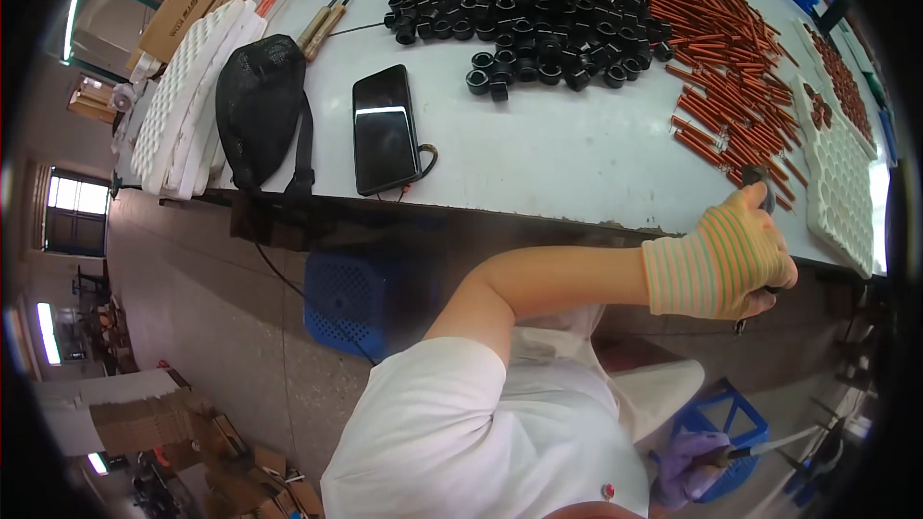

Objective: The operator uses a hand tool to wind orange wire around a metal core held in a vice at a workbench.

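My left hand (726, 259), in a striped yellow-green fingerless work glove, reaches across to the right along the table's front edge. Its fingers are curled closed around something mostly hidden. A dark rounded piece (758, 179) pokes out beyond the fingertips, and a small metal end (739, 327) shows below the hand; I cannot make out what it is. Just past the hand lies a spread heap of thin orange-red rods (716, 115). A white tray with rows of round hollows (835, 173) stands to its right. I cannot see my right hand.
Many short black rings (538, 10) are heaped at the back of the table (519, 154). A phone (386, 130), a black mesh pouch (260, 111), wooden-handled tools (325, 27) and stacked white trays (187, 101) lie leftward. Blue stools (341, 303) stand below; one bears purple cloth (685, 466).
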A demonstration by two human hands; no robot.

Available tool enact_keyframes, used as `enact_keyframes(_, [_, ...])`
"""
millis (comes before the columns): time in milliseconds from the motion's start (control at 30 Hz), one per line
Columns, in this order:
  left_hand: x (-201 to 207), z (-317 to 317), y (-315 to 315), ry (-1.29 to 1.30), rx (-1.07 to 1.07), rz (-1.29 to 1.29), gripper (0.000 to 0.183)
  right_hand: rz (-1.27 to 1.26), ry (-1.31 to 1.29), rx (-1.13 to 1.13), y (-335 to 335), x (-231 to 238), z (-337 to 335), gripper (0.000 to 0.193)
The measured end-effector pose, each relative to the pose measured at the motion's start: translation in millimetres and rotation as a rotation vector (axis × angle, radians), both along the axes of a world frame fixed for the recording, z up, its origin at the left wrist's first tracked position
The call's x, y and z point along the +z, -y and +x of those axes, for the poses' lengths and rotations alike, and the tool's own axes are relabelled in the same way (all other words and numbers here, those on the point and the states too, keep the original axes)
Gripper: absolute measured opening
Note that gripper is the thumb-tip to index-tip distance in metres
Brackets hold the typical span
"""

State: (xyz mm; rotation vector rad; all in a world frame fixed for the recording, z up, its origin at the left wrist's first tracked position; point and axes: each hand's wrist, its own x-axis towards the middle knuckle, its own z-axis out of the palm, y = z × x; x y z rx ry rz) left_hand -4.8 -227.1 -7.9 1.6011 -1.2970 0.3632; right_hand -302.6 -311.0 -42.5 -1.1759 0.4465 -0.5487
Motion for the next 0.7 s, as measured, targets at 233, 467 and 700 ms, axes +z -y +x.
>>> enact_keyframes(233, [1.8, 6.1, -4.2, 0.012, -0.043, 0.049, 0.023, -0.166, -0.658, 0.519, -13.6, -2.7, 29.2, 0.032])
enact_keyframes(467, [2.8, 9.5, -9.4, 0.072, -0.072, -0.085, 0.032, -1.138, -0.202, -0.030, 14.7, -24.5, 29.6, 0.018])
enact_keyframes(700, [26.1, -1.2, -9.7, 0.064, -0.030, 0.136, 0.035, -0.379, -0.310, 0.418, 16.1, -7.0, 37.1, 0.032])
